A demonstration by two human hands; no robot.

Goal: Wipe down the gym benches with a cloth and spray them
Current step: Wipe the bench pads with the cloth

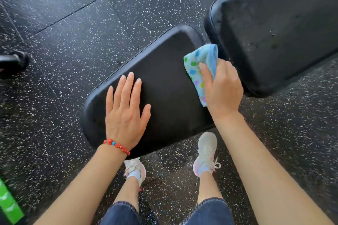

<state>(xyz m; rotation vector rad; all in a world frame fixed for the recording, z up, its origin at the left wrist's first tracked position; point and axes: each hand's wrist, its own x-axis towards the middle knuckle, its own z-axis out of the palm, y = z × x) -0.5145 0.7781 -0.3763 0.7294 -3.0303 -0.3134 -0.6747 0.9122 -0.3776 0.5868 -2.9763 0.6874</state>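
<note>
A black padded bench seat (164, 67) lies below me, with the larger black back pad (278, 23) beyond it at the upper right. My left hand (126, 113) rests flat on the seat pad with straight fingers; a red bead bracelet sits on its wrist. At the seat's right end, next to the gap between the pads, my right hand (222, 89) grips a light blue cloth (199, 67) with coloured spots. No spray bottle is in view.
Black speckled rubber floor tiles (87, 23) surround the bench. My feet in white trainers (206, 153) stand just in front of the seat. A dark piece of equipment (12, 62) lies at the left edge, and a green object (9, 204) at the lower left corner.
</note>
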